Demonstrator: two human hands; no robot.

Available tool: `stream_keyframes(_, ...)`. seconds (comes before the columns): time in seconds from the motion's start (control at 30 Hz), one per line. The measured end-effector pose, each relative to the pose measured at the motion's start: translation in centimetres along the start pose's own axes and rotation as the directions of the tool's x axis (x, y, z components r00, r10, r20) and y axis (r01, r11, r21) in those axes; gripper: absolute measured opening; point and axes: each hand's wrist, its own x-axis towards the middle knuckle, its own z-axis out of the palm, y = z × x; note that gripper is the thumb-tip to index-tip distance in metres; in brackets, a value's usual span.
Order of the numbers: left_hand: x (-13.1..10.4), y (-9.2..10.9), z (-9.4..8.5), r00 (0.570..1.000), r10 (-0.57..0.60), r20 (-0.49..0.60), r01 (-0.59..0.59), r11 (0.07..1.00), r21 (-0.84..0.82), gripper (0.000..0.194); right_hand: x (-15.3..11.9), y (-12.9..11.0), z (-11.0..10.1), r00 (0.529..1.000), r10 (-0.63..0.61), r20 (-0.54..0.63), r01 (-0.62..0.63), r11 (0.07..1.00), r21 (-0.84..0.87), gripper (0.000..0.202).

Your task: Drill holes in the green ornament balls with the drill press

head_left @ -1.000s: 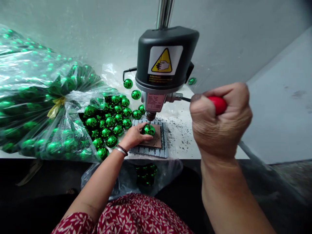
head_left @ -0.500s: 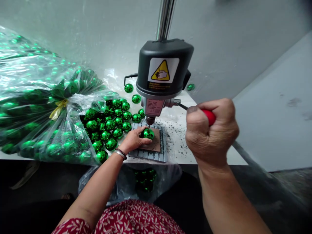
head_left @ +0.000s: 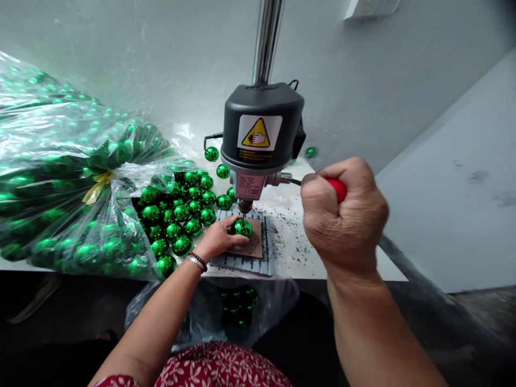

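Note:
A shiny green ball (head_left: 243, 228) rests on a brown board (head_left: 255, 248) under the bit of a drill press (head_left: 262, 129). My left hand (head_left: 220, 235) grips the ball from its left side, thumb nearest me and fingers behind. The drill chuck (head_left: 245, 206) hangs just over the ball, and its thin bit reaches down to the ball's top; whether it has gone in I cannot tell. My right hand (head_left: 344, 215) is wrapped round the red knob (head_left: 337, 189) of the drill press lever.
Left on the table lie many loose green balls (head_left: 181, 213) beside a big clear plastic bag (head_left: 52, 209) of them, tied with yellow ribbon. Dark shavings (head_left: 288, 231) litter the white table (head_left: 314, 263). Below its front edge hangs another clear bag (head_left: 274, 301) holding green balls.
The view has tilted, so the drill press sits lower and the wall behind shows more. Both hands keep their holds on the ball and the lever knob.

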Motion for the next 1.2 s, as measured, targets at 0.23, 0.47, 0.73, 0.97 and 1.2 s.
stream_keyframes(0.23,-0.1,0.3,0.1,1.000,-0.017,0.018,0.017,1.000,-0.004,0.070,-0.9,0.2,0.0,0.984,-0.174,-0.050,0.171,0.984,-0.059,0.012)
stream_keyframes(0.47,-0.1,-0.3,0.4,1.000,-0.006,-0.007,0.006,0.999,0.032,0.071,-2.3,0.8,0.2,0.971,-0.233,-0.060,0.227,0.970,-0.091,0.012)
stream_keyframes(0.73,0.0,-0.5,0.5,1.000,0.009,-0.018,-0.009,1.000,0.028,0.071,-3.4,1.3,0.6,0.967,-0.239,-0.086,0.231,0.969,-0.090,0.008)
stream_keyframes(0.97,0.0,-0.9,0.7,0.999,0.019,-0.029,-0.019,1.000,-0.012,0.073,-4.6,2.1,1.1,0.972,-0.214,-0.100,0.210,0.977,-0.043,0.005)
stream_keyframes(1.2,-0.1,-0.8,0.7,0.999,0.031,-0.033,-0.030,1.000,0.007,0.068,-6.6,2.9,1.7,0.978,-0.190,-0.082,0.192,0.981,0.029,0.006)
